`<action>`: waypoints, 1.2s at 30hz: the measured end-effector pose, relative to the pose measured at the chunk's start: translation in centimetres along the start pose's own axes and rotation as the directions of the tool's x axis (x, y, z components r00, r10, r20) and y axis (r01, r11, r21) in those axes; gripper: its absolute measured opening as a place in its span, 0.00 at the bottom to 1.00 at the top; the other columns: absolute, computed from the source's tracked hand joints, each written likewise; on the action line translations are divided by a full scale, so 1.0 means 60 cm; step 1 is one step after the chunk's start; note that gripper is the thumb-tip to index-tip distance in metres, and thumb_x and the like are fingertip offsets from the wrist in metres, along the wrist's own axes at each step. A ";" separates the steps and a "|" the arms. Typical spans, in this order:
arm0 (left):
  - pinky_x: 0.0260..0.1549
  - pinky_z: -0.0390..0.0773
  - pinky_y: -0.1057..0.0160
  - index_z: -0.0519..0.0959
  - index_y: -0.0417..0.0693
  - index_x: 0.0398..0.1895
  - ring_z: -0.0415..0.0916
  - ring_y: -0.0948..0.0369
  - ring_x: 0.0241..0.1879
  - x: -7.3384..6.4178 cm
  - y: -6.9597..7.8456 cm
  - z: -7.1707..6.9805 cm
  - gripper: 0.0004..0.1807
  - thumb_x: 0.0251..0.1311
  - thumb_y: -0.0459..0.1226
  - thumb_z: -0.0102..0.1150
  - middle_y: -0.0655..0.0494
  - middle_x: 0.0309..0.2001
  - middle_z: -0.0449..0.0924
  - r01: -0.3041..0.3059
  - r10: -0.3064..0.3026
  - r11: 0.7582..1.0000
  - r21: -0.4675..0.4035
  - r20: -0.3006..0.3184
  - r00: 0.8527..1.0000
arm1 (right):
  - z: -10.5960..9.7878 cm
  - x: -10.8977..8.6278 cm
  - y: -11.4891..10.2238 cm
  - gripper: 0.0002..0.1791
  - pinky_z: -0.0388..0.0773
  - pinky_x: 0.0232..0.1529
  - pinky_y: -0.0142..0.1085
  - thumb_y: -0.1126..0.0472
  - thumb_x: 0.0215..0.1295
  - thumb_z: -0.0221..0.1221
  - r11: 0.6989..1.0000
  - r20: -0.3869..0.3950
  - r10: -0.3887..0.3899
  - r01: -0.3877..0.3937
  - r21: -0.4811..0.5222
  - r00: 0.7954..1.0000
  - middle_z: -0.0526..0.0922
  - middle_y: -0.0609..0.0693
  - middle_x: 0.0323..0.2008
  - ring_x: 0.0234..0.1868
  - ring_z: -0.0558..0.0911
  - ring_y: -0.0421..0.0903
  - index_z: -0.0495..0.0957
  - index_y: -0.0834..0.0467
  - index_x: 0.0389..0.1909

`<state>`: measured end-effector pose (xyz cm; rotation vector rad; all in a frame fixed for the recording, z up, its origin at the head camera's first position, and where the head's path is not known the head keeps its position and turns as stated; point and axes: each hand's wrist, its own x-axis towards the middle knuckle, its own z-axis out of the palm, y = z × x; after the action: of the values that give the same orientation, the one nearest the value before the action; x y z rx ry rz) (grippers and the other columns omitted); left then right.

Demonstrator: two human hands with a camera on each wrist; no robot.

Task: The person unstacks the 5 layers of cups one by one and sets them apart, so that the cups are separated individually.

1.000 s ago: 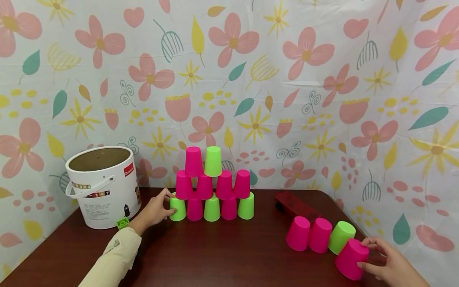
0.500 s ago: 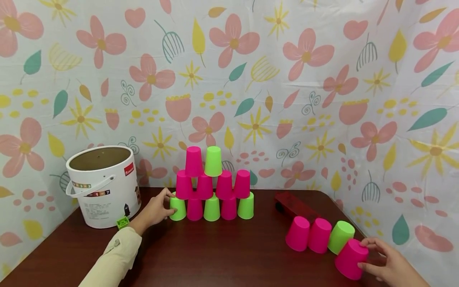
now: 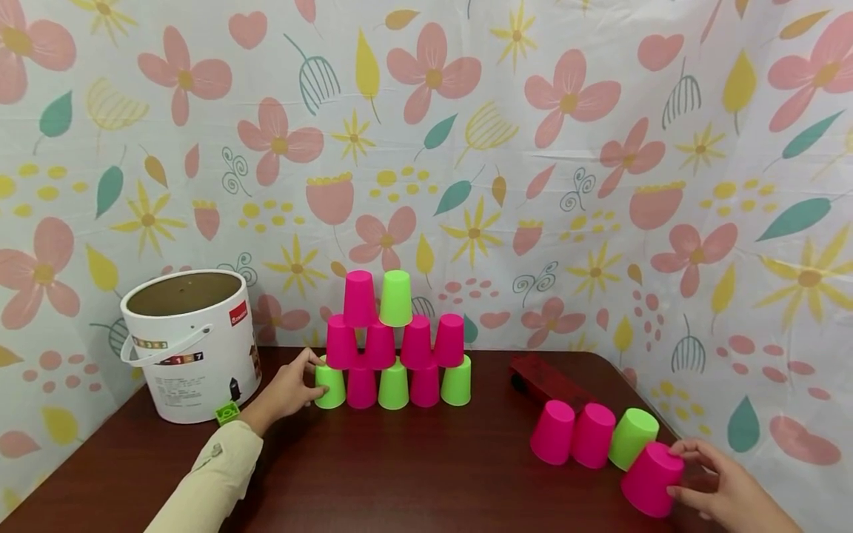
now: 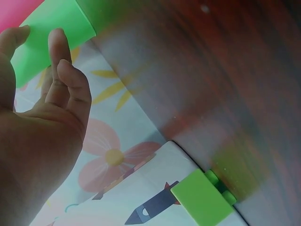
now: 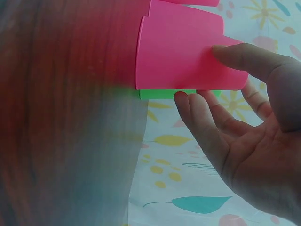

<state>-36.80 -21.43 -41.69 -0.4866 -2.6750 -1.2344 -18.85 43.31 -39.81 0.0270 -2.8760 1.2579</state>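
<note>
A three-tier stack of upside-down plastic cups stands at the table's back middle, pink and green mixed at the bottom, pink in the middle tier. Its top tier is one pink cup (image 3: 359,299) beside one green cup (image 3: 396,298). My left hand (image 3: 290,386) holds the green cup (image 3: 330,388) at the bottom left end, thumb in front and fingers behind. At the right front, my right hand (image 3: 728,485) grips a pink cup (image 3: 649,481), thumb on its near side; the right wrist view shows the thumb on this cup (image 5: 183,52) and the other fingers curled beyond it.
Two pink cups (image 3: 552,433) and a green cup (image 3: 633,439) stand in line with the gripped one. Behind them lies a dark red object (image 3: 549,381). A white bucket (image 3: 193,355) is at the left, with a green toy brick (image 3: 227,413) by its base.
</note>
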 end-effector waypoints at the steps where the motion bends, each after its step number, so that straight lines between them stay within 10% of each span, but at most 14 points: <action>1: 0.23 0.78 0.60 0.68 0.45 0.49 0.76 0.57 0.22 0.000 -0.001 0.000 0.24 0.55 0.28 0.71 0.41 0.44 0.82 0.000 0.000 1.000 0.000 0.004 1.000 | -0.001 0.000 0.002 0.28 0.80 0.31 0.39 0.64 0.61 0.68 0.999 -0.016 -0.025 0.025 -0.021 1.000 0.78 0.57 0.45 0.39 0.80 0.43 0.64 0.71 0.54; 10: 0.23 0.78 0.60 0.68 0.45 0.49 0.77 0.57 0.22 -0.001 -0.001 -0.005 0.23 0.55 0.28 0.70 0.41 0.44 0.82 -0.006 0.006 1.000 -0.007 0.003 1.000 | -0.002 -0.008 -0.017 0.28 0.79 0.32 0.31 0.64 0.57 0.71 0.967 -0.190 -0.216 0.182 -0.179 0.958 0.71 0.27 0.44 0.39 0.72 0.21 0.69 0.69 0.54; 15: 0.23 0.79 0.60 0.68 0.44 0.50 0.77 0.57 0.23 -0.002 -0.003 -0.004 0.23 0.56 0.28 0.70 0.40 0.45 0.82 -0.001 0.001 1.000 -0.012 0.007 1.000 | 0.013 -0.016 -0.062 0.30 0.78 0.31 0.29 0.67 0.51 0.74 0.934 -0.275 -0.337 0.283 -0.221 0.900 0.67 0.20 0.45 0.42 0.70 0.18 0.71 0.64 0.53; 25: 0.25 0.79 0.60 0.68 0.46 0.50 0.77 0.57 0.25 -0.008 -0.003 0.007 0.23 0.56 0.27 0.69 0.41 0.47 0.81 0.045 -0.045 0.998 -0.033 0.009 0.999 | 0.067 -0.013 -0.163 0.30 0.76 0.34 0.27 0.76 0.48 0.72 0.852 -0.314 -0.524 0.488 -0.190 0.792 0.71 0.29 0.55 0.48 0.71 0.26 0.74 0.58 0.53; 36: 0.24 0.78 0.60 0.68 0.46 0.49 0.76 0.56 0.23 -0.007 -0.001 0.003 0.22 0.56 0.28 0.69 0.41 0.45 0.81 0.015 -0.015 1.000 -0.024 0.004 1.000 | 0.121 0.023 -0.282 0.23 0.77 0.42 0.28 0.70 0.59 0.68 0.819 -0.312 -0.562 0.567 -0.083 0.766 0.75 0.40 0.57 0.56 0.73 0.28 0.73 0.56 0.53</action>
<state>-36.42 -21.43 -41.93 -0.4735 -2.6752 -1.2727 -19.89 26.49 -32.30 0.5868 -2.3025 1.0363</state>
